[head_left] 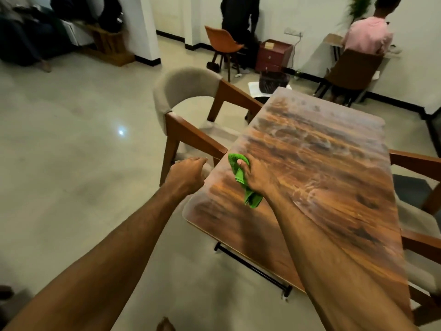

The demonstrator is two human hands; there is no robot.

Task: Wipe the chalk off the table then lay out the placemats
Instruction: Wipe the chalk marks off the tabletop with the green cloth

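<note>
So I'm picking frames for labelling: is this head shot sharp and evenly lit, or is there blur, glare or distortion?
Head view: dim indoor light; a glare spot on the floor; table and background smeared by motion blur; wide-angle bending at the edges; right hand and cloth fairly clear.

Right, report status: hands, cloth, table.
Right hand shut on green cloth, on the table. Left hand fisted, off the edge. Chalk haze remains. No placemats visible.

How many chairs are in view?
5: beige chair at the table's left, two partly cropped at its right, an orange one and a brown one by the far wall.
</note>
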